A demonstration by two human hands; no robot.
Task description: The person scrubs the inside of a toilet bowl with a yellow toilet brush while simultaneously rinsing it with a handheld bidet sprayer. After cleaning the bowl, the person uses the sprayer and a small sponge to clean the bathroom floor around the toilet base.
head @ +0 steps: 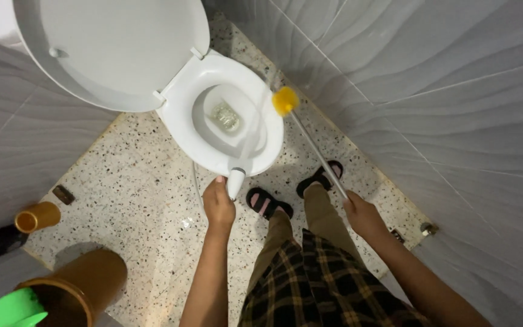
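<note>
White toilet, yellow brush head, speckled floor, brown bucket, checked shirt

My only view comes from the camera on the person's head, looking almost straight down from standing height past both forearms to the toilet, the speckled floor and the grey tiled walls close on either side.

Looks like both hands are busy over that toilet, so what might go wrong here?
The left hand aims a white sprayer at the bowl's near rim; water could splash onto the sandals. The right hand holds the yellow-headed brush by its handle's far end, so it may drip onto the floor.
</note>
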